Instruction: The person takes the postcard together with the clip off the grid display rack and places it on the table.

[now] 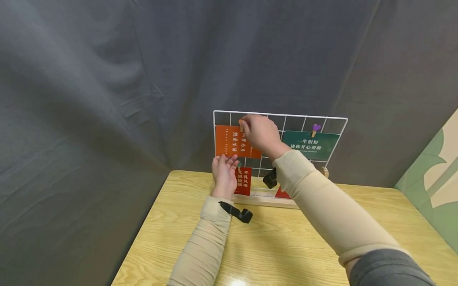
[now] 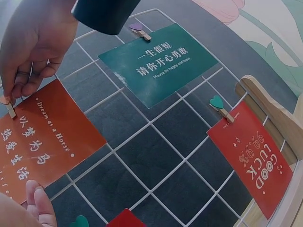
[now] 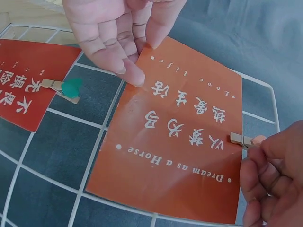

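A wooden table point(image 1: 286, 246) was seen against a grey curtain point(image 1: 107, 99), with a white wire grid point(image 1: 341, 131) standing upright in a wooden base point(image 1: 264, 201) at the far edge.

At the left of the grid, an orange card point(image 1: 229, 143) was held flat against the wires. Its long axis ran horizontally, along the top rows of the grid, and it lay directly ahead of and above both hands. The left hand point(image 1: 224, 171) was positioned at the card's lower edge, fingers straight and fingertips point(image 3: 132, 75) pressed against the card face; nothing was gripped. A black strap point(image 1: 237, 213) was fastened at that wrist.

Just beside the left hand, a small red card point(image 1: 243, 182) was hung lower down by a peg with a teal heart point(image 3: 71, 87).

The right hand point(image 1: 261, 133) was raised to the card's top edge, where a small wooden peg point(image 3: 244, 140) was pinched between curled fingertips point(image 2: 26, 82). The peg sat on the card's upper edge, at the top wire. Of the two hands, the right was the one at the fastening point; the left was only steadying from below.

Further right, a green card point(image 1: 310, 145) was hung by a peg with a purple heart point(image 1: 316, 128), well apart from both hands. Below it, a second red card point(image 2: 251, 156), marked "Good Luck", was clipped near the base.
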`<state>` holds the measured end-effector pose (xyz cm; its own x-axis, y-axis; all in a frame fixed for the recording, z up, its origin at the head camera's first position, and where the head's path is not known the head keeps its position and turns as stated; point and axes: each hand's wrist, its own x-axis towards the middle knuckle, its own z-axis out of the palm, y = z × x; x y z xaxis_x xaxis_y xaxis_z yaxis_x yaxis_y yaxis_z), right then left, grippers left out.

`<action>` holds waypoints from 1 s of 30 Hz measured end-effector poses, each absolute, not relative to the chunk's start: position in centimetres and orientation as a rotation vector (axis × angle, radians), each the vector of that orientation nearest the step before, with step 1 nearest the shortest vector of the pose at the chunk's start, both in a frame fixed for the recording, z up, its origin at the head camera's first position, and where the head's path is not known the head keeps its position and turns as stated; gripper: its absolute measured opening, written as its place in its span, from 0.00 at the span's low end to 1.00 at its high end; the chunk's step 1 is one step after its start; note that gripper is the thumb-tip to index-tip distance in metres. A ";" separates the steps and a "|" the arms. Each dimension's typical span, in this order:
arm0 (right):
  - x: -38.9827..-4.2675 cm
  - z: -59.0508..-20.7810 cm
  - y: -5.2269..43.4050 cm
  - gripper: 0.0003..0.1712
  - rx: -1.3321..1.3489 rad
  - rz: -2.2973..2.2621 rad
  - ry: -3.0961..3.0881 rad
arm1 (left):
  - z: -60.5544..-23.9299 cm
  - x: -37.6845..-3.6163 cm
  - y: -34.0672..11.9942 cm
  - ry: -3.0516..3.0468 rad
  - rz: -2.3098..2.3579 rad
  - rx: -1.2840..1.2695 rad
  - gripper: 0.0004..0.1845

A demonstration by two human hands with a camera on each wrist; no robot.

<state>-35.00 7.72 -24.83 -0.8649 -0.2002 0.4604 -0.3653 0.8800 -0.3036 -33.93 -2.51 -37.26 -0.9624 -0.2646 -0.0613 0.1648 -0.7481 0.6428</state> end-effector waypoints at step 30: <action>-35.6 -25.2 7.9 0.16 0.426 0.608 -2.630 | -37.6 -34.7 -2.6 -0.962 -2.775 0.230 0.06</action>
<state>-35.56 7.93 -25.20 -0.8709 -0.1994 0.4492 -0.3764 0.8584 -0.3486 -34.71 -2.61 -37.58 -0.9689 -0.2333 -0.0825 0.1322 -0.7698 0.6244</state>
